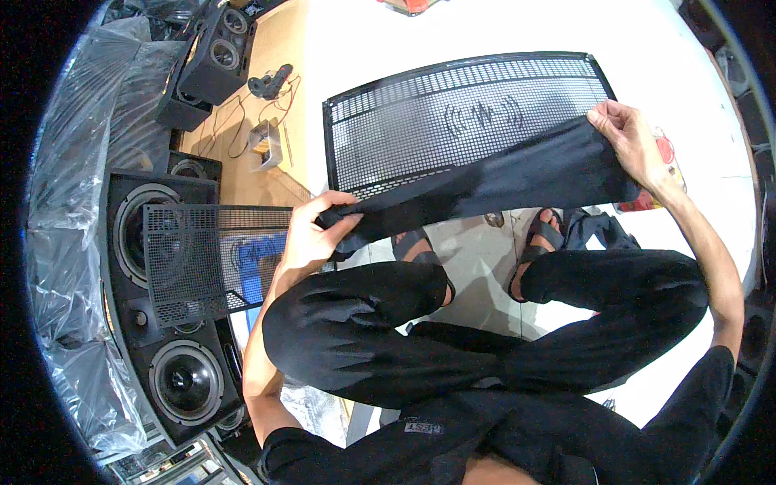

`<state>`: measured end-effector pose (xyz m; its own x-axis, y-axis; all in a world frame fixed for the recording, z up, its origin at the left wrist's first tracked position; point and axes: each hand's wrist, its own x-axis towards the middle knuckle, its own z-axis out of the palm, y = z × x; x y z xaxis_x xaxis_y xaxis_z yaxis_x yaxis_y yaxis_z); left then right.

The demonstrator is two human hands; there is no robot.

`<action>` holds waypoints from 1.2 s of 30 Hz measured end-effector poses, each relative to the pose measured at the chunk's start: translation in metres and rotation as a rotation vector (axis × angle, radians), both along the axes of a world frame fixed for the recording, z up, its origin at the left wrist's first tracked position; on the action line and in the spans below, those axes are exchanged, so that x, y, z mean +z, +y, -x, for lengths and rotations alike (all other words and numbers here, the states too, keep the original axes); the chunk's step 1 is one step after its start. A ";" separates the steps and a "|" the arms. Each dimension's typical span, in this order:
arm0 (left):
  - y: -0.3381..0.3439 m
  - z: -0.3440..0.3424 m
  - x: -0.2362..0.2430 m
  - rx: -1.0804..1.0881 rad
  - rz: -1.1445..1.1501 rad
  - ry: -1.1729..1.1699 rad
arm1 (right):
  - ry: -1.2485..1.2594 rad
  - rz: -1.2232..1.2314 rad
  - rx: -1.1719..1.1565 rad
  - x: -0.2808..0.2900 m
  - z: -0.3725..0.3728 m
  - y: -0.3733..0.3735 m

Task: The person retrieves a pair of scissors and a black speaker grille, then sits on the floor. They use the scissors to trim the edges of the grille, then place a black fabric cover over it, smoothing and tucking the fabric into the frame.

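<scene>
A long strip of black cloth [485, 182] is stretched across the lower part of a black metal mesh grille [380, 129], which has a wave-like emblem. My left hand [319, 226] grips the cloth's bunched left end. My right hand [626, 141] pinches its upper right corner by the grille's right edge. A second mesh grille [182, 259] is at the lower left, partly over a large black speaker [121, 307].
Black speakers [214, 56] stand at the upper left beside plastic sheeting [65, 242]. A wooden board [275, 48] holds a black tool [271, 81], wires and a small clear box [265, 145]. Dark cloth [598, 234] lies beyond my right foot.
</scene>
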<state>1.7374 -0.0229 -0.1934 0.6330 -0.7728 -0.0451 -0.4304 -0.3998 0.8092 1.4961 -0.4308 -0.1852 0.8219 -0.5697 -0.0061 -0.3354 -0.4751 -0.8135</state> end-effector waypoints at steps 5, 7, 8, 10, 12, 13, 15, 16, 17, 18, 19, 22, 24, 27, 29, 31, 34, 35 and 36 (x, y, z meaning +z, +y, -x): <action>0.019 -0.016 -0.002 0.077 0.144 0.195 | 0.137 -0.161 0.201 0.020 0.009 -0.006; 0.024 -0.019 0.002 0.107 0.184 0.186 | 0.180 -0.183 0.367 0.029 0.013 -0.006; 0.025 -0.020 0.005 0.134 0.181 0.210 | 0.204 -0.190 0.446 0.034 0.015 -0.006; 0.029 -0.025 0.009 0.131 0.167 0.191 | 0.336 -0.120 0.474 0.042 0.018 -0.010; 0.031 -0.025 0.013 0.158 0.162 0.206 | 0.439 -0.054 0.520 0.046 0.019 -0.016; 0.029 -0.022 0.015 0.166 0.170 0.170 | 0.418 0.000 0.513 0.048 0.021 -0.016; 0.025 -0.020 0.018 0.205 0.169 0.144 | 0.362 0.053 0.507 0.046 0.026 -0.025; 0.024 -0.019 0.020 0.224 0.169 0.131 | 0.334 0.080 0.503 0.045 0.028 -0.029; 0.023 -0.018 0.023 0.228 0.159 0.121 | 0.357 0.009 0.437 0.055 0.029 -0.023; 0.023 -0.018 0.021 0.213 0.159 0.073 | 0.357 0.009 0.417 0.058 0.030 -0.025; 0.024 -0.019 0.017 0.198 0.158 0.024 | 0.358 0.009 0.397 0.059 0.031 -0.029; 0.023 -0.024 0.016 0.151 0.085 -0.175 | 0.365 0.004 0.307 0.063 0.038 -0.037; 0.022 -0.024 0.016 0.190 0.075 -0.162 | 0.375 -0.008 0.219 0.065 0.043 -0.040; 0.025 -0.027 0.012 0.306 0.099 0.017 | 0.375 0.050 0.212 0.064 0.040 -0.042; 0.026 -0.033 0.010 0.316 0.077 0.004 | 0.326 0.042 0.204 0.059 0.040 -0.046; 0.022 -0.036 0.007 0.311 0.101 -0.011 | 0.291 0.095 0.177 0.057 0.041 -0.050; 0.031 -0.049 0.003 0.327 0.116 -0.032 | 0.239 0.141 0.142 0.056 0.037 -0.047; 0.029 -0.053 0.003 0.326 0.083 -0.044 | 0.238 0.155 0.102 0.053 0.038 -0.050; 0.025 -0.053 0.005 0.330 0.107 -0.053 | 0.236 0.170 0.063 0.049 0.038 -0.053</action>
<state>1.7907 0.0020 -0.1888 0.8490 -0.5245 0.0647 -0.3343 -0.4383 0.8343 1.4578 -0.4840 -0.1359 0.8427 -0.5270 -0.1101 -0.4716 -0.6238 -0.6233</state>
